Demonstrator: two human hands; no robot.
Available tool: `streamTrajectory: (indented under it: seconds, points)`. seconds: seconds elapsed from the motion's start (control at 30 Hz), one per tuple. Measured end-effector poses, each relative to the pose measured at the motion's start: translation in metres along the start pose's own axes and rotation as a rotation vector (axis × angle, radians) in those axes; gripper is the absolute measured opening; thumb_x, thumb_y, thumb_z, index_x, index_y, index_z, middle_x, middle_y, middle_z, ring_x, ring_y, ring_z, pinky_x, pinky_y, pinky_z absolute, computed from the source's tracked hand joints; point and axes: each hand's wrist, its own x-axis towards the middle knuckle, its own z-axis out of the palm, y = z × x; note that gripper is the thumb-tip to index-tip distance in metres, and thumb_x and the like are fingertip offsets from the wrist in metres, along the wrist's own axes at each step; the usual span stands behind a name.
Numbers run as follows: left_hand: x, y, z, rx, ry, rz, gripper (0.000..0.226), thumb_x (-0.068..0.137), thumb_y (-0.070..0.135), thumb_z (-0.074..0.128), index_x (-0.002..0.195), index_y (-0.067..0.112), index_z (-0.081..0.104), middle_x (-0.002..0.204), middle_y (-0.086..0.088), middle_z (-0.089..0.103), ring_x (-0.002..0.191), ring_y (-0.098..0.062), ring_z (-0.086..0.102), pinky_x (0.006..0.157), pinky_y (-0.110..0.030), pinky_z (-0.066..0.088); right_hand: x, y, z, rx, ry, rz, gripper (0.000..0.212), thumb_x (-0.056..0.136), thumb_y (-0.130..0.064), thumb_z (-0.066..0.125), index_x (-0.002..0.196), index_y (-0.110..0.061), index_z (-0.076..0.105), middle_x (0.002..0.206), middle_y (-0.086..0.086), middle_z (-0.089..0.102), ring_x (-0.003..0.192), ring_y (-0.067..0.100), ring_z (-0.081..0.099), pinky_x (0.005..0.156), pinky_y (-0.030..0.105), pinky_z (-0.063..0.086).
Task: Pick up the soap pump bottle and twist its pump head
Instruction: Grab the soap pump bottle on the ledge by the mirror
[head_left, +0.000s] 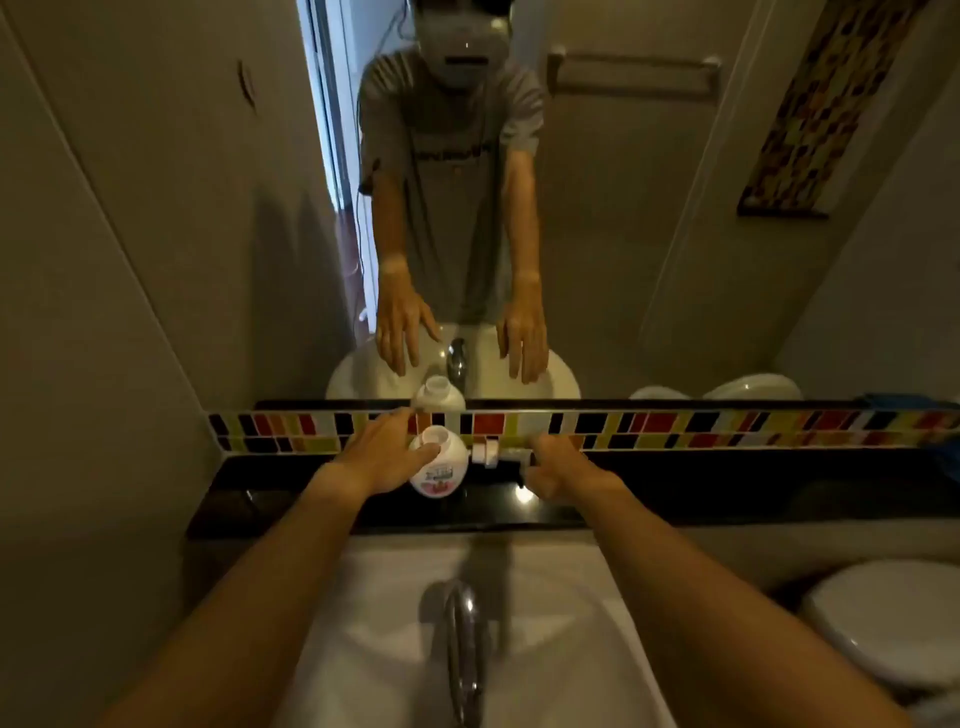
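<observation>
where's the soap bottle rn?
Head view: soap bottle stands on the black counter ledge behind the faucet, against the left hand; right hand is apart.

The left side of the soap bottle (436, 470) is covered by the left hand (387, 457); its label print is too blurred to be read.

Head camera looks steeply down, close over the sink (545, 597), facing the mirror (623, 234).
</observation>
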Motion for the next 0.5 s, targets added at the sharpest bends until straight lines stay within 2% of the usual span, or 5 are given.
streamTrajectory:
  seconds: [0.1,0.23,0.33,0.4,0.5]
  points:
    - [0.011,-0.016,0.023,-0.023,0.004,-0.051,0.067,0.079,0.047,0.068,0.135,0.021,0.039,0.138,-0.011,0.052,0.126,-0.033,0.050,0.104,-0.055,0.043,0.009,0.006,0.016,-0.019,0.011,-0.019,0.041,0.084,-0.015,0.063,0.124,-0.017,0.056,0.124,0.010,0.059,0.113,0.033,0.058,0.097,0.046,0.051]
    - [0.028,-0.032,0.046,-0.156,0.025,-0.074,0.084,0.069,0.048,0.077,0.136,0.023,0.034,0.136,-0.007,0.052,0.124,-0.030,0.052,0.101,-0.056,0.047,0.036,0.009,0.032,-0.141,0.081,-0.099,0.046,0.087,-0.015,0.066,0.130,-0.016,0.053,0.135,0.011,0.055,0.126,0.032,0.050,0.108,0.046,0.041]
    - [0.039,-0.034,0.056,-0.194,0.037,-0.041,0.078,0.066,0.036,0.084,0.130,0.022,0.041,0.127,-0.003,0.057,0.117,-0.025,0.056,0.098,-0.046,0.051,0.061,0.007,0.042,-0.265,0.178,-0.180,0.041,0.087,-0.022,0.066,0.126,-0.018,0.054,0.134,0.010,0.055,0.126,0.031,0.049,0.111,0.047,0.034]
    - [0.044,-0.035,0.062,-0.210,0.041,-0.030,0.073,0.065,0.036,0.085,0.124,0.022,0.043,0.119,0.001,0.058,0.108,-0.019,0.058,0.091,-0.037,0.052,0.073,0.004,0.053,-0.317,0.239,-0.209,0.036,0.087,-0.028,0.066,0.121,-0.020,0.056,0.131,0.010,0.057,0.123,0.031,0.050,0.110,0.048,0.034]
    - [0.050,-0.036,0.066,-0.283,0.052,-0.036,0.071,0.067,0.035,0.085,0.123,0.022,0.042,0.117,0.004,0.055,0.105,-0.015,0.056,0.087,-0.031,0.050,0.082,0.003,0.071,-0.270,0.239,-0.200,0.039,0.089,-0.029,0.066,0.124,-0.021,0.051,0.128,0.009,0.061,0.121,0.031,0.053,0.109,0.050,0.031]
